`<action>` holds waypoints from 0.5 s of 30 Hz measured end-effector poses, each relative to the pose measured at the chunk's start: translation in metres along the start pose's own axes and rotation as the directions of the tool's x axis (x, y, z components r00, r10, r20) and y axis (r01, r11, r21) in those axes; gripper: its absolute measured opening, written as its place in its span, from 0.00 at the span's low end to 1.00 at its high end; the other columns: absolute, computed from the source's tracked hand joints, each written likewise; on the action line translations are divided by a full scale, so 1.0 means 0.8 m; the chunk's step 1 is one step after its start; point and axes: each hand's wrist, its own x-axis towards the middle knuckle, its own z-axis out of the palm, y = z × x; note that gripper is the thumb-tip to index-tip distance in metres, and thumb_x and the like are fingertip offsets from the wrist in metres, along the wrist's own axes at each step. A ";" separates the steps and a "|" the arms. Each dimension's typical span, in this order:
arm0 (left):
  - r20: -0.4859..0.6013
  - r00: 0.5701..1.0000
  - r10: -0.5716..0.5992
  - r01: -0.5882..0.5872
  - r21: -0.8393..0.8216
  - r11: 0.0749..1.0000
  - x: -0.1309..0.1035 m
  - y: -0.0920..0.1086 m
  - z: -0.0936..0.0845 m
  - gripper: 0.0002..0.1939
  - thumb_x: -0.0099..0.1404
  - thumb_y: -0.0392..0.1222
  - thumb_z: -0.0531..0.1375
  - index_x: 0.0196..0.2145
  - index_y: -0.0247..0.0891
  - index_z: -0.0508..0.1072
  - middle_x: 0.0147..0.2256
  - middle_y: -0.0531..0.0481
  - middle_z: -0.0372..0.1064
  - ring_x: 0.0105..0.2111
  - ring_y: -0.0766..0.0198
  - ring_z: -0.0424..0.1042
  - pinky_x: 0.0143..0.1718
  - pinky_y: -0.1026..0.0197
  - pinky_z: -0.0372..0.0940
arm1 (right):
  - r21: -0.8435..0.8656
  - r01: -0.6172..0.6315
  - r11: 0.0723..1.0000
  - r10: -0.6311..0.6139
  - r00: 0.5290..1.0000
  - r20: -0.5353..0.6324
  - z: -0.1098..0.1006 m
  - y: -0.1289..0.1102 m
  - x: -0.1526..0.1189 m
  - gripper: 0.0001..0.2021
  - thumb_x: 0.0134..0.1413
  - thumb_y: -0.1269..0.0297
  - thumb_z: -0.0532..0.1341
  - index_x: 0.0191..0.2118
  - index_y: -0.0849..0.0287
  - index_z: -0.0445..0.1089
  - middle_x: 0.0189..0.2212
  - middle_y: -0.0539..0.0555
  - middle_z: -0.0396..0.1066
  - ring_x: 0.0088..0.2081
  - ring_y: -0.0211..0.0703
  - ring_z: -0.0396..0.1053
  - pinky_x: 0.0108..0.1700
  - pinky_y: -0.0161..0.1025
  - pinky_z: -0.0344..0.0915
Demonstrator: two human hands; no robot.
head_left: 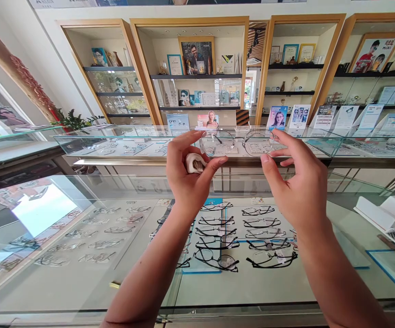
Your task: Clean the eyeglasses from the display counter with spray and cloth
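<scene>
Aloft: round eyeglasses (239, 138) above the glass bench (225, 291)

The left hand (189, 187) has its grip closed on one end of the eyeglasses (a pale cloth (194, 163) is tucked against its palm too). The right hand (298, 189) pinches the opposite end, so the pair hangs level, well clear of the bench. Within the bench's middle lie rows of dark spectacles (218, 244); thinner frames (107, 243) fill its left part. Towards the bench's right end sits a white object (388, 212). Beyond the bench stand another display case (143, 161) and wood-framed shelves (197, 76).

The held glasses (239, 138) are silvery, the cloth (194, 162) cream, the panel (242, 117) striped black and orange.
</scene>
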 end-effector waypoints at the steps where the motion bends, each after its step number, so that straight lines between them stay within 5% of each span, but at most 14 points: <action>1: 0.005 1.000 0.003 -0.003 0.003 1.000 0.000 -0.002 -0.001 0.30 0.66 0.45 0.78 0.61 0.49 0.74 0.55 0.48 0.77 0.31 0.68 0.71 0.31 0.59 0.70 | 0.009 -0.008 1.000 0.008 1.000 0.008 0.000 0.000 0.000 0.22 0.73 0.64 0.64 0.69 0.49 0.73 0.61 0.59 0.82 0.47 0.54 0.84 0.51 0.57 0.82; 15: 0.006 0.992 0.130 -0.130 0.023 0.991 0.007 -0.006 -0.004 0.29 0.64 0.52 0.79 0.59 0.49 0.75 0.47 0.50 0.70 0.44 0.58 0.72 0.46 0.52 0.71 | 0.062 -0.089 0.994 0.083 0.992 0.094 0.000 0.012 0.000 0.28 0.68 0.60 0.68 0.71 0.48 0.71 0.64 0.59 0.80 0.49 0.54 0.83 0.45 0.53 0.82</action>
